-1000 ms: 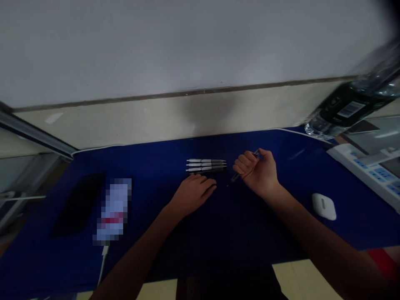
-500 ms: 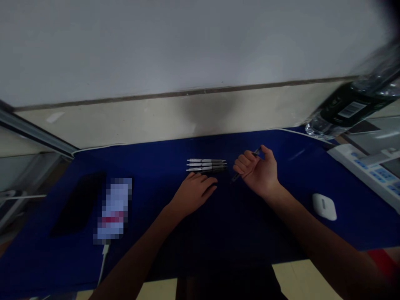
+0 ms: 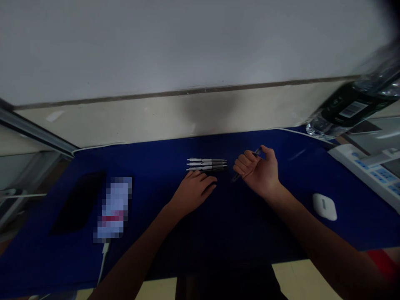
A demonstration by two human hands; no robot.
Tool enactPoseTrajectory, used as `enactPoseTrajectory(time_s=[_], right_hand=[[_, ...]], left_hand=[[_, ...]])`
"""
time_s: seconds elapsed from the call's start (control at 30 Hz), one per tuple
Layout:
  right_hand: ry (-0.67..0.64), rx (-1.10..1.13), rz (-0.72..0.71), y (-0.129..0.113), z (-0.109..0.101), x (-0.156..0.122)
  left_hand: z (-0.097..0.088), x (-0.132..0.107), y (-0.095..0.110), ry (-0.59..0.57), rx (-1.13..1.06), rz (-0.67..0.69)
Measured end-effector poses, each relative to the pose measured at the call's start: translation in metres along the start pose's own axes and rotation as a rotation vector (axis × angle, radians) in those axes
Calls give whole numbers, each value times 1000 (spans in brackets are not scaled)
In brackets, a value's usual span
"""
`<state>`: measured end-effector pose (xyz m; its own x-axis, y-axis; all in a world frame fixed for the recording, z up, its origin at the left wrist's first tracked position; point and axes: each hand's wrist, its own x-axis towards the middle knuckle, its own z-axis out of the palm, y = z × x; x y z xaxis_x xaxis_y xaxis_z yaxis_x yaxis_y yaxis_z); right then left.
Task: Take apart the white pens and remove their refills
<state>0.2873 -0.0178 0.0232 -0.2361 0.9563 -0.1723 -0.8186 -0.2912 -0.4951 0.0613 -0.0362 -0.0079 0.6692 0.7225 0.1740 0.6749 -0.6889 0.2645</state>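
Observation:
Three white-and-grey pens point(image 3: 206, 165) lie side by side on the blue desk mat point(image 3: 175, 154), pointing left. My left hand point(image 3: 193, 191) rests palm down just below them, its fingertips close to the lowest pen, and it holds nothing. To their right, my right hand point(image 3: 258, 173) is raised with its fingers curled around a slim dark pen point(image 3: 237, 177). That pen runs diagonally through the grip, and its middle is hidden by my fingers.
A black phone point(image 3: 78, 202) and a pixelated object point(image 3: 112, 208) with a white cable point(image 3: 103, 262) lie at left. A white earbud case point(image 3: 324, 206), a keyed device point(image 3: 368, 171) and a plastic water bottle point(image 3: 353, 108) are at right. A wall stands behind the mat.
My right thumb has lifted slightly and the dark pen has shifted a little in my fingers. My left hand and the three pens on the mat have hardly moved.

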Motion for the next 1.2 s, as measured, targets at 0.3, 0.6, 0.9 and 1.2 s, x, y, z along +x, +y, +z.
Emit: enactPoseTrajectory(time_s=[0.3,0.6,0.9,1.2], right_hand=[[2,-12,4,0,-1,1],[-12,10,14,0,-1,1],[-45,15,23,0,2,0],[-56,13,23,0,1,-1]], left_hand=[[1,0,-1,2,18,-1],[1,0,-2,9,40,14],[0,-1,-3,24,52,34],[-2,-1,-4,39,61,42]])
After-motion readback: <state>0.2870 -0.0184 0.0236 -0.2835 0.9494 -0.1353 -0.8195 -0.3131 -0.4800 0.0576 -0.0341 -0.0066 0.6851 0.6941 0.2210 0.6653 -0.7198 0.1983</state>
